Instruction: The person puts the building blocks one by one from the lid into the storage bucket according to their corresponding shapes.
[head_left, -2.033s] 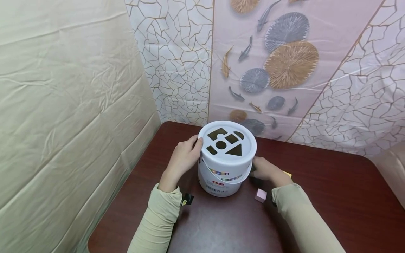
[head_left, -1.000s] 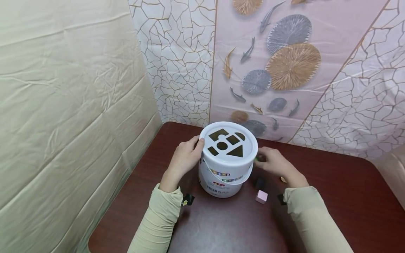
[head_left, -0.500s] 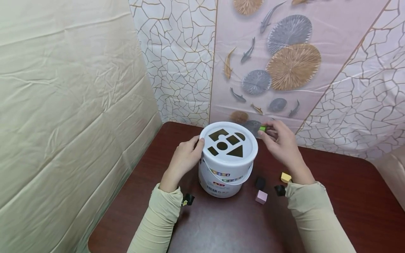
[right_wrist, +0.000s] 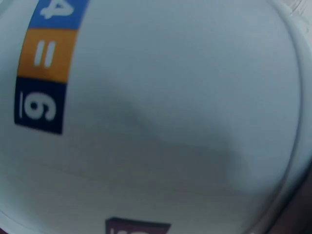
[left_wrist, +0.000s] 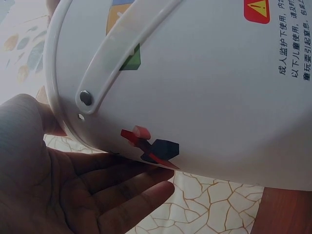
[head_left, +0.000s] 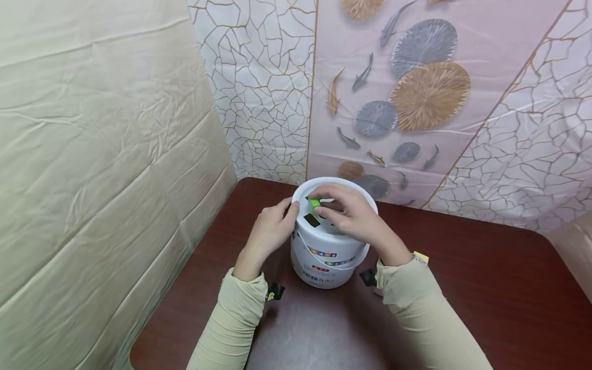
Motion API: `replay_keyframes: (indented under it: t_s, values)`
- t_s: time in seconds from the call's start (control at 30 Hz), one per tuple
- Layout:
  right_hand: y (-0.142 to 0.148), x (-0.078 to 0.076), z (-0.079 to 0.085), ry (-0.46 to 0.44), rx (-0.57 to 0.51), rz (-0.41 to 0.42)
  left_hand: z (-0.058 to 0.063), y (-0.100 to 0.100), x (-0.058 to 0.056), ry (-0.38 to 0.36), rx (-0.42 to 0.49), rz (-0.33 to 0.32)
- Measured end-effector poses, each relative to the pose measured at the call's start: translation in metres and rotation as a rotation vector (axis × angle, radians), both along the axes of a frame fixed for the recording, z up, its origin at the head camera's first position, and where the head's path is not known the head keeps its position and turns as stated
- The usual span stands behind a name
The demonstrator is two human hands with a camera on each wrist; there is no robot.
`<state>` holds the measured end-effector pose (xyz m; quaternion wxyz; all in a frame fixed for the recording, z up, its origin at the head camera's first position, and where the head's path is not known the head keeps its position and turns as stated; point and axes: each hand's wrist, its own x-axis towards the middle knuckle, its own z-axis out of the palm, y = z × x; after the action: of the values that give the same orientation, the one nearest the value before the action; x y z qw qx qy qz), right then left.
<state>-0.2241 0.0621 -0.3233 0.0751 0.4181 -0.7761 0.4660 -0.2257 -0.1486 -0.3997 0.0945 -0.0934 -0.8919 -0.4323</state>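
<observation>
White plastic bucket (head_left: 302, 257), lidded, upright on the dark red table (head_left: 485, 267). Head view alone shows the green block (head_left: 315, 202): pinched between thumb and fingers of the right hand (head_left: 355, 217), above the lid (head_left: 324, 234). Contact with lid: cannot tell. Left hand (head_left: 273, 226): thumb at lid rim. Left wrist view adds its other fingers, loosely extended along the bucket wall, plus handle (left_wrist: 121, 46), rivet (left_wrist: 86, 97) and warning triangle (left_wrist: 257, 9). Right wrist view: bucket wall up close, with number strip (right_wrist: 45, 53) reading 4, =, 6; purple print (right_wrist: 136, 226) cut off at lower edge.

Obscured: block's full shape, behind fingertips; most lid cut-outs, under the right hand, one rectangular cut-out (head_left: 311, 220) being clear. Yellow block (head_left: 421, 257) partly behind right cuff; pink piece (head_left: 378, 291) only a sliver beside that cuff. Dark patch at right wrist view's lower right corner unidentified.

Count: hands 2, bucket 1, green block 1, yellow block 1, pink piece 1.
</observation>
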Motion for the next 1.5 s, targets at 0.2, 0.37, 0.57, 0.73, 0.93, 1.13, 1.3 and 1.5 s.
replay_keyframes:
  t_s: [0.2, 0.37, 0.57, 0.73, 0.93, 1.13, 1.3, 1.5]
  values:
    - [-0.002, 0.000, -0.002, -0.056, 0.073, 0.082, 0.000, 0.000, -0.001, 0.019, -0.008, 0.000]
    - [-0.001, 0.002, -0.002, -0.049, 0.102, 0.097, -0.001, 0.001, -0.001, 0.018, -0.015, 0.002]
    - [0.000, 0.003, -0.001, -0.050, 0.104, 0.093, -0.001, 0.001, 0.000, 0.017, -0.013, 0.006]
    - [0.001, 0.004, -0.002, -0.040, 0.094, 0.093, 0.000, 0.002, 0.000, 0.020, -0.010, -0.002]
    - [0.006, -0.013, -0.022, -0.035, 0.070, 0.116, -0.001, 0.001, -0.001, 0.021, -0.008, -0.003]
    - [0.003, -0.004, -0.012, -0.022, 0.069, 0.116, -0.001, 0.000, -0.001, 0.030, -0.010, -0.005]
    - [0.002, 0.002, -0.004, -0.014, 0.069, 0.117, -0.002, 0.000, -0.001, 0.030, -0.009, -0.006]
    - [0.002, 0.002, -0.005, -0.011, 0.065, 0.112, -0.002, 0.001, -0.001, 0.022, -0.010, -0.003]
